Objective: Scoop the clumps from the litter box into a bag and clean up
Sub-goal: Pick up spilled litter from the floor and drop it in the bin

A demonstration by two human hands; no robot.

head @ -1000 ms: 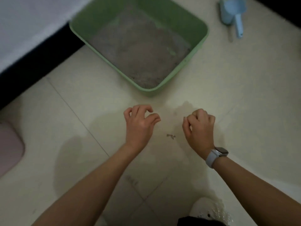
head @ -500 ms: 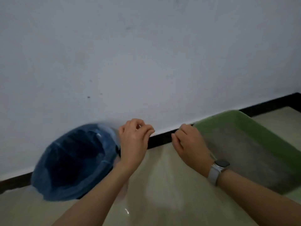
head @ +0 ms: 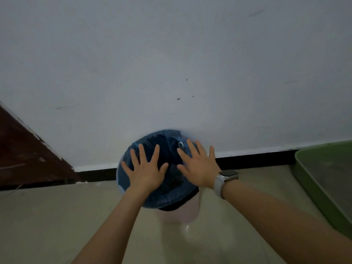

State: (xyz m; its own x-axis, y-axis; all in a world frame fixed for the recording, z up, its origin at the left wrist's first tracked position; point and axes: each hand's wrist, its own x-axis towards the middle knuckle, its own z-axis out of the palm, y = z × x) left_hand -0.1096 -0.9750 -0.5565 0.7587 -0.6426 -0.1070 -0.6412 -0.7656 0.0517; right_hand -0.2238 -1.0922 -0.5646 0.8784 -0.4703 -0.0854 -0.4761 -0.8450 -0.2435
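— Over the bin?

— Both hands, yes. Left hand [head: 145, 173] spread flat, fingers straight and fanned, holding nothing. Right hand [head: 197, 168] the same, splayed wide, empty, with a pale watch [head: 224, 180] on the wrist. Whether touching the bag or hovering above it, hard to tell.

— And the bag?

— Blue bag [head: 158, 197], lining a pale bin [head: 179, 214], folded out over the rim. Mouth open and dark inside; contents too dim to make out. Standing on the floor tiles [head: 57, 216], close against the white wall [head: 171, 63] and its black skirting [head: 257, 158].

— Litter box?

— Green litter box [head: 314, 183] at the right edge, only one corner in view, grey litter [head: 337, 174] inside. Near the bin on the same floor, just beyond the right forearm, apart from it.

— Anything else around?

— Dark reddish-brown panel [head: 24, 155] at the left, meeting the wall at a slant; a door or furniture, unclear which. A few small dark marks on the wall above the bin.

— In the way of the bag's mouth?

— Only the two hands themselves, covering much of the opening from this view.
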